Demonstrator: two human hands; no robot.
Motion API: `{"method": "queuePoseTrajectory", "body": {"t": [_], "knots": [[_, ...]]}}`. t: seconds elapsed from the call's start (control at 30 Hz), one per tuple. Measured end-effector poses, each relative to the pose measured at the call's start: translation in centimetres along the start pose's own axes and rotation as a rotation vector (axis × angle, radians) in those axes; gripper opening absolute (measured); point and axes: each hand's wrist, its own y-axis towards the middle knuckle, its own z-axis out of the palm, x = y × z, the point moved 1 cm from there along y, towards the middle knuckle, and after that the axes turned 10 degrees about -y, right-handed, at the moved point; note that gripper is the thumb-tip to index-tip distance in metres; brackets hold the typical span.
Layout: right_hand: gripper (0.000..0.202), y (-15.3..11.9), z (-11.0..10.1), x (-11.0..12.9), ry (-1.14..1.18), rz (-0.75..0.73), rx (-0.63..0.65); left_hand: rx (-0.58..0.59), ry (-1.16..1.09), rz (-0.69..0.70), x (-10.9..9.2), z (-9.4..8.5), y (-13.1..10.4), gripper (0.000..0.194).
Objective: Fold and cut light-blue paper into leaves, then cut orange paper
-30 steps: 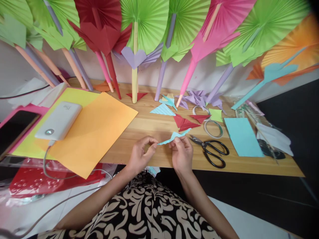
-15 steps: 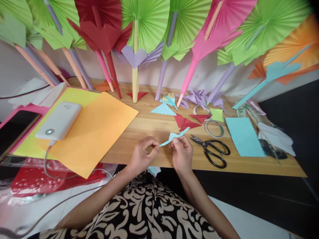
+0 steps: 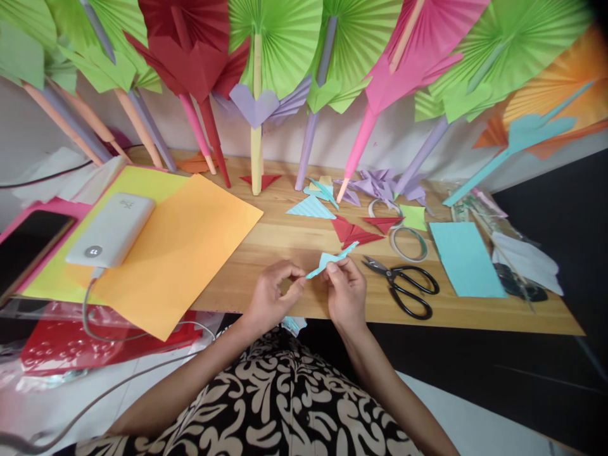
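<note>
A small folded light-blue paper piece (image 3: 327,259) is between my hands, above the front edge of the wooden table (image 3: 266,244). My right hand (image 3: 348,292) pinches its middle between thumb and fingers. The thumb and forefinger of my left hand (image 3: 278,291) close on its thin left end. Its other end points up to the right. Black-handled scissors (image 3: 403,285) lie right of my right hand. Behind the hands are red folded pieces (image 3: 356,233) and a pleated light-blue triangle (image 3: 311,207).
Paper fans on rolled sticks, such as a green one (image 3: 280,44), lean on the wall. An orange sheet (image 3: 190,253), power bank (image 3: 111,228) and phone (image 3: 33,250) lie left. Tape rolls (image 3: 408,244) and a blue sheet (image 3: 468,259) are at right.
The thumb and finger of my left hand have shifted slightly right along the paper's left end. The view has moved a little; my right hand keeps its hold.
</note>
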Motion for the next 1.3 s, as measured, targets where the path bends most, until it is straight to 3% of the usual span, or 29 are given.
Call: {"method": "queuePoseTrajectory", "body": {"t": [0.67, 0.8, 1.03, 1.3], "knots": [[0.026, -0.1, 0.2, 0.2, -0.119, -0.047, 0.031, -0.011, -0.037, -0.035, 0.0, 0.0, -0.1, 0.016], [0.025, -0.3, 0.4, 0.7, -0.183, -0.066, 0.079, -0.018, -0.037, -0.052, 0.2, 0.2, -0.1, 0.012], [0.022, -0.3, 0.6, 1.0, -0.291, -0.117, 0.204, -0.03, -0.067, -0.092, 0.6, 0.2, -0.1, 0.02], [0.017, 0.1, 0.3, 0.5, -0.114, -0.051, 0.081, 0.008, -0.028, -0.051, 0.7, 0.2, 0.0, 0.019]]}}
